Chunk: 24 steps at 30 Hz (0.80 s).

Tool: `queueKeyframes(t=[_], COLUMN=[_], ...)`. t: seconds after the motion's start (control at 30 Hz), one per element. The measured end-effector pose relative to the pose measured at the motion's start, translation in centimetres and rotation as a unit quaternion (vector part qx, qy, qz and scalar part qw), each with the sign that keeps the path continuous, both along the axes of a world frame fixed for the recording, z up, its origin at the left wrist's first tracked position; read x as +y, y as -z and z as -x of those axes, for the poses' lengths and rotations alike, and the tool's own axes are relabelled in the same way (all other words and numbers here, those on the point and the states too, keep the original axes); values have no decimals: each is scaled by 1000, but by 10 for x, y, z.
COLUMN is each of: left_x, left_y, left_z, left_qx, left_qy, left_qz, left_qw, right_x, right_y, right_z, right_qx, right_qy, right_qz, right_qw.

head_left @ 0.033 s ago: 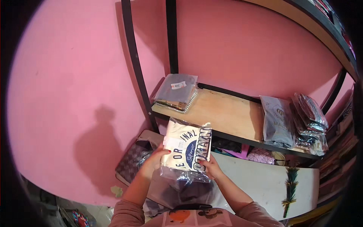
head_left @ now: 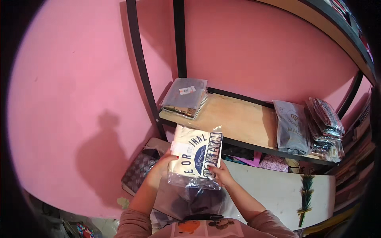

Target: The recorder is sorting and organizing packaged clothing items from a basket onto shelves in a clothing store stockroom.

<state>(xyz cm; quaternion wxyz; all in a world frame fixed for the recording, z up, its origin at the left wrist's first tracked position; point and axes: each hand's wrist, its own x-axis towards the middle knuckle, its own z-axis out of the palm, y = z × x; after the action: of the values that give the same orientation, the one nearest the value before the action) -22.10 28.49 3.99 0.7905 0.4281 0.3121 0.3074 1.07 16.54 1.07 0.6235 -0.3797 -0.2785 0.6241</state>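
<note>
A folded cream garment (head_left: pixel 198 156) with dark blue lettering lies flat inside a clear plastic bag, held up in front of my body. My left hand (head_left: pixel 162 166) grips its left edge, thumb on top and the other fingers out of sight beneath. At the lower right edge, my right hand (head_left: pixel 223 174) holds it the same way, its thumb over the printed letters. A pale label sticks to the bag near my left thumb. Under the package, a dark item in clear plastic (head_left: pixel 194 204) rests close to my body.
On the wooden shelf (head_left: pixel 234 119) ahead, bagged folded items (head_left: pixel 184 93) are stacked at left; a grey bag (head_left: pixel 291 133) and stacked bagged clothes (head_left: pixel 327 121) stand at right. Below it, the white table (head_left: pixel 262 190) bears a green tinsel sprig (head_left: pixel 305 198). A dark post (head_left: pixel 141 59) rises at left.
</note>
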Motion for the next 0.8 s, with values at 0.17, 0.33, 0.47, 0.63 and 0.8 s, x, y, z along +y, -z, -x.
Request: queueKeyframes(t=[0.17, 0.33, 0.47, 0.63, 0.8], left_x=[87, 183, 275, 322, 344], left_y=[-45, -88, -100, -103, 7], left_z=[-13, -43, -58, -108, -99], left_qx=[5, 34, 86, 335, 511], left_qy=[-25, -37, -119, -304, -22], left_qz=[-29, -172, -344, -562, -521], left_qw=[999, 984, 927, 693, 683], right_x=[86, 185, 272, 360, 376], right_y=[-46, -78, -97, -92, -15], right_z=[6, -11, -20, -60, -47], right_qx=[-112, -178, -251, -266, -599], right_qy=[72, 143, 185, 207, 185], right_qz=[-53, -104, -208, -139, 38], right_qw=[990, 968, 927, 931, 778])
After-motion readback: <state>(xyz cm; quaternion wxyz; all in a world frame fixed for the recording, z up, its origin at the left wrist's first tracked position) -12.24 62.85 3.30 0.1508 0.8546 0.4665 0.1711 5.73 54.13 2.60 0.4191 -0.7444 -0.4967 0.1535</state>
